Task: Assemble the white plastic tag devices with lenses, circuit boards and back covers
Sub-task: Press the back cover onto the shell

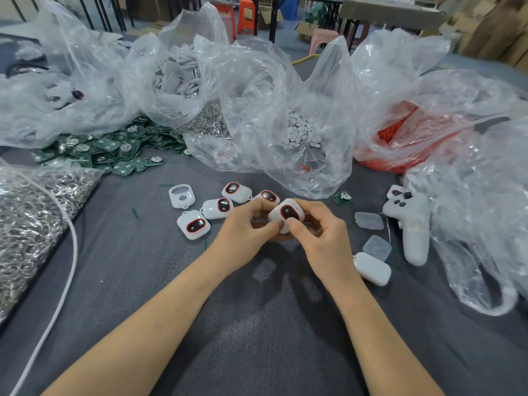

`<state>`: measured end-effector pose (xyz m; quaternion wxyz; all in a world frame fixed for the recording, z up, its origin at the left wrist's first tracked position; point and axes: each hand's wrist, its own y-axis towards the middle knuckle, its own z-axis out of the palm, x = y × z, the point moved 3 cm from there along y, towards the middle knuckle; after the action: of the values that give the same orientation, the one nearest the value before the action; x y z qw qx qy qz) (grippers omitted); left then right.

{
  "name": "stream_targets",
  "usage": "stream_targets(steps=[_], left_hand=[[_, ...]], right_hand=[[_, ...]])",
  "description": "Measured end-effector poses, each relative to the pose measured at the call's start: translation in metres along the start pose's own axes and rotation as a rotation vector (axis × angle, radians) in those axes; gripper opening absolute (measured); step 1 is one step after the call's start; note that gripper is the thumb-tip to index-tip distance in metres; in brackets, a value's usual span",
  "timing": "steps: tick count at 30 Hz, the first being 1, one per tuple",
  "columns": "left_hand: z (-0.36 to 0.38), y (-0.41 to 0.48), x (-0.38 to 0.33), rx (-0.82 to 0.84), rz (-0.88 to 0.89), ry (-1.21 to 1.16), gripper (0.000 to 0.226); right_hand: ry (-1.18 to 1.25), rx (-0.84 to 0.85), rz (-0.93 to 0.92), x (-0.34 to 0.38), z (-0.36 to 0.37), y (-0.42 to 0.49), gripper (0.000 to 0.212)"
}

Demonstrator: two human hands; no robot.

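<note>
Tag device [287, 214] sits between your two hands, just above the grey tabletop [257, 338], its red-ringed dark lens facing up. Your left hand [245, 227] pinches its left edge with curled thumb and fingers. Your right hand [317, 232] grips the right side, thumb pressed on the near corner. Four more lensed tags [218, 208] lie just beyond your left hand, one partly hidden behind your fingers. An empty white shell [182, 196] lies left of them. Green circuit boards [114, 150] are heaped further back left; one stray board [342, 198] lies beyond your right hand. Two clear covers [369, 220], a face-down white case [373, 268] and a white controller [411, 224] lie to your right. Crumpled plastic bags [271, 110] crowd the far side.
</note>
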<state>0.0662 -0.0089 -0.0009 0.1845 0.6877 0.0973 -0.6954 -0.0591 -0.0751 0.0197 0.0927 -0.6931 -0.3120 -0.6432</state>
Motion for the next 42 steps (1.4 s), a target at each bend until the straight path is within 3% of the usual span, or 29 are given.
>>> stream_targets(steps=[8,26,29,33,36,39,42], left_hand=[[-0.001,0.000,0.000,0.056,-0.062,-0.207,0.007],[-0.008,-0.007,0.005,-0.031,-0.006,-0.064,0.009],[-0.008,-0.009,0.002,-0.079,0.009,0.052,0.014],[-0.008,-0.014,-0.006,-0.170,0.112,0.359,0.046],[-0.004,-0.016,-0.008,-0.206,0.221,0.547,0.057],[0.002,-0.017,-0.007,-0.201,0.251,0.676,0.063],[0.007,-0.016,-0.005,-0.190,0.249,0.834,0.061]], right_hand=[[0.083,0.037,0.030,0.000,0.000,0.000,0.033],[0.101,0.059,0.034,-0.012,0.003,0.000,0.029],[0.137,0.056,0.077,-0.014,0.002,0.001,0.024],[0.166,0.000,0.136,-0.017,0.002,0.005,0.023],[0.052,0.009,0.126,-0.019,0.004,0.005,0.015],[-0.087,0.004,0.094,-0.020,0.008,0.004,0.023],[-0.251,-0.126,-0.009,-0.016,0.010,0.004,0.027]])
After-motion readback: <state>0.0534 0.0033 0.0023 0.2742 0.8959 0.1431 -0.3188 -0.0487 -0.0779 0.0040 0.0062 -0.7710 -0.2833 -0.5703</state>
